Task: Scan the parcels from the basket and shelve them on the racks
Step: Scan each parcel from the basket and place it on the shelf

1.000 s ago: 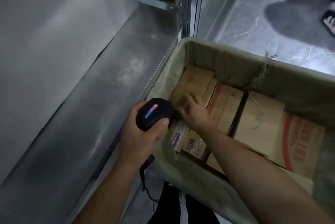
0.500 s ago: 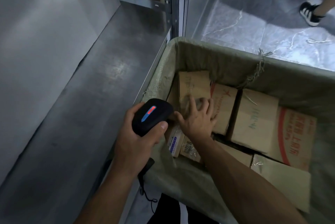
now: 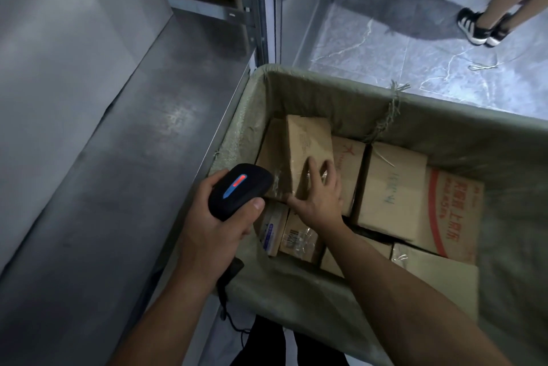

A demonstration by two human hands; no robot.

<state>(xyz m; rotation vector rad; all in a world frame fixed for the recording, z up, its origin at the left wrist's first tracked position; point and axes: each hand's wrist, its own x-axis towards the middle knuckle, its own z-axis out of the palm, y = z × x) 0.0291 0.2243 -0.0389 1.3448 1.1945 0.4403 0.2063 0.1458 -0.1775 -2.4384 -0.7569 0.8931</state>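
Left grip [image 3: 216, 226]: scanner [image 3: 240, 190]; right grip [image 3: 321, 199]: parcel [image 3: 308, 140]

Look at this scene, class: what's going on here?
A person works over a cloth-lined basket of cardboard parcels. The left hand grips a black scanner, its indicator lit. The right hand holds the near end of a tilted parcel in the basket's left corner. That parcel is not yet on the rack shelf alongside.
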